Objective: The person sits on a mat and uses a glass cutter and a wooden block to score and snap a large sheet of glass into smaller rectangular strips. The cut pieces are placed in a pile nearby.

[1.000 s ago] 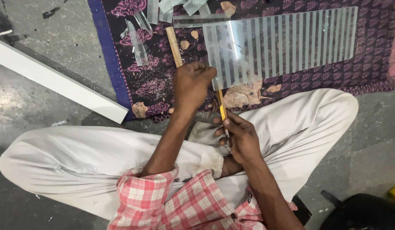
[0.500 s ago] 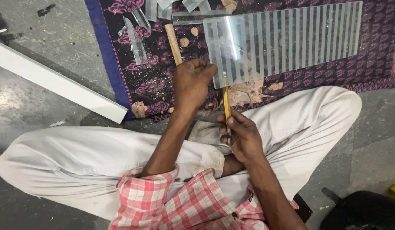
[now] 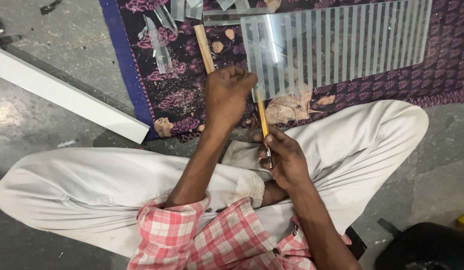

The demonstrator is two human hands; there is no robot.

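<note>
I sit cross-legged on the floor in white trousers. A striped sheet of glass (image 3: 342, 45) lies on a purple patterned rug (image 3: 442, 75) in front of me. My left hand (image 3: 227, 95) is closed over the near left corner of the glass and over a wooden ruler (image 3: 203, 45) that runs beside the sheet. My right hand (image 3: 284, 157) grips a thin yellow-handled glass cutter (image 3: 262, 115), its tip pointing up at the near edge of the sheet.
Narrow glass offcuts (image 3: 159, 42) lie on the rug at upper left, with more strips (image 3: 227, 15) along the top edge. A long white bar (image 3: 67, 95) lies diagonally on the grey concrete floor at left. A black object (image 3: 422, 247) sits at lower right.
The camera view drifted slightly. My right hand raised the cutter a little toward the glass edge; my left hand stayed pressed on the corner.
</note>
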